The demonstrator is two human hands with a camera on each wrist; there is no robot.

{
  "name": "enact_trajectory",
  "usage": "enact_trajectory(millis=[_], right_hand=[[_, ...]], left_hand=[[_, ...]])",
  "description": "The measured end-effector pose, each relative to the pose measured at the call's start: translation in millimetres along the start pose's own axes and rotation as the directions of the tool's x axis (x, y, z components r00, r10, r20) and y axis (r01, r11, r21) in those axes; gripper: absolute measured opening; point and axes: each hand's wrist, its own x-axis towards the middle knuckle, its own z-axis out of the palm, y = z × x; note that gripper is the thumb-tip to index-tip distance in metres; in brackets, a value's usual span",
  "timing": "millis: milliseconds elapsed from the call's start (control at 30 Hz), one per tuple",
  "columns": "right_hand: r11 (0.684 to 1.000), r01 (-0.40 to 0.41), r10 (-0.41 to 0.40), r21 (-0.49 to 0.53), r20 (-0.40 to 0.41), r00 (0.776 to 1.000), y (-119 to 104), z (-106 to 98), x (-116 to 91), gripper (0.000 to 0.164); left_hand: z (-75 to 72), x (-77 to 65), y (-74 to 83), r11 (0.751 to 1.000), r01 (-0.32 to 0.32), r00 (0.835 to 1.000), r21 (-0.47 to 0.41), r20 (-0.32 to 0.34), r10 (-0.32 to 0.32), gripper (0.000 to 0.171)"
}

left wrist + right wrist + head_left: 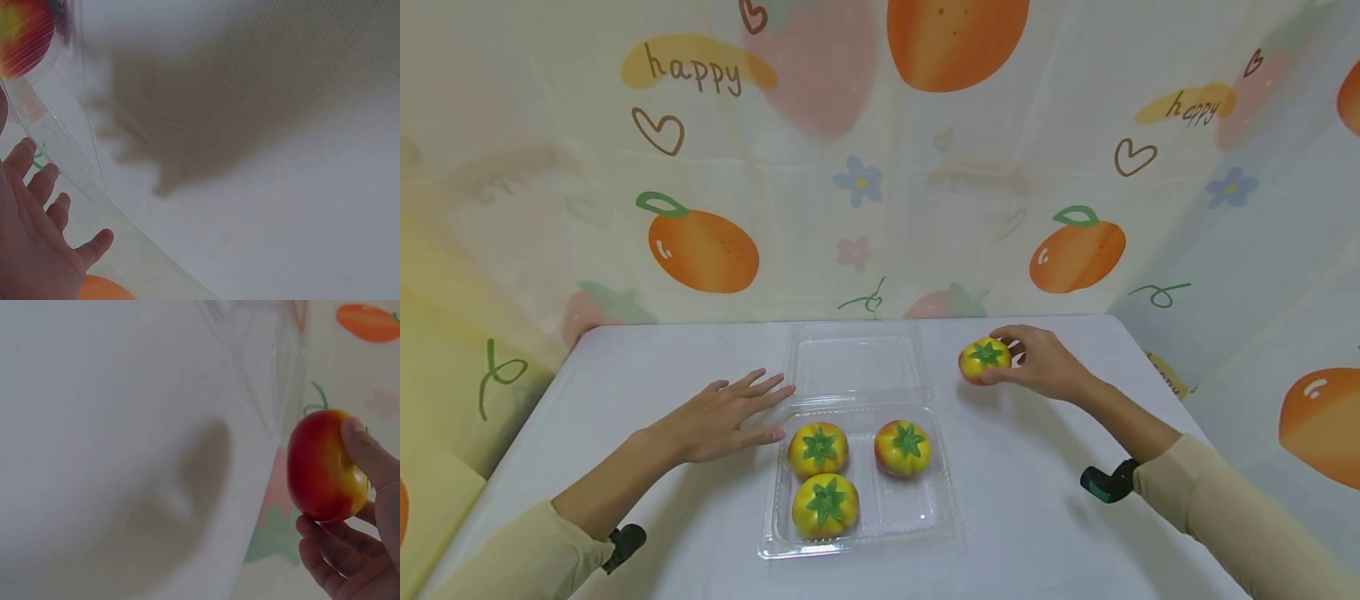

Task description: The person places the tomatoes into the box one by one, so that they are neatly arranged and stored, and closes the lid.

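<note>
My right hand (1041, 362) holds a yellow-red tomato (984, 360) with a green star-shaped top, between thumb and fingers. It hangs above the table, right of a clear plastic box, its shadow below. In the right wrist view the thumb presses one side of the tomato (328, 465) and the fingers lie under it. My left hand (722, 421) is spread flat, fingertips right at the left edge of the clear box (902, 517). Inside the box sit two tomatoes on the left, one tomato (818, 448) behind another tomato (825, 506), and a third tomato (902, 448) at the back right.
The clear lid (857, 362) lies folded back behind the box, joined along its rear edge. A white cloth covers the table (1030, 517). Behind the table hangs a fruit-patterned curtain (925, 208). Dark wrist straps (1108, 482) sit at both sleeves.
</note>
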Motion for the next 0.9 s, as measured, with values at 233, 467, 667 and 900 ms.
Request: enact_trajectory(millis=[233, 467, 667, 900], right_hand=[[0.997, 0.074, -0.075, 0.014, 0.018, 0.997, -28, 4, -6, 0.066], [0.991, 0.134, -0.135, 0.031, 0.062, 0.989, -53, 14, -13, 0.058], [0.986, 0.162, -0.165, 0.037, 0.083, 0.983, -71, 20, -19, 0.056], [0.977, 0.206, -0.213, 0.059, 0.145, 0.966, -87, 28, -28, 0.057]], left_hand=[[-3.1, -0.6, 2.2, 1.0, -0.008, 1.0, -0.006, 0.005, 0.008, 0.071], [-1.5, 0.3, 1.7, 1.0, -0.007, 1.0, -0.011, 0.004, 0.007, 0.071], [-0.2, 0.9, 1.0, 1.0, 0.002, 1.0, -0.01, 0.004, -0.002, 0.072], [-0.2, 0.1, 0.1, 1.0, 0.003, 1.0, -0.014, 0.008, -0.002, 0.072]])
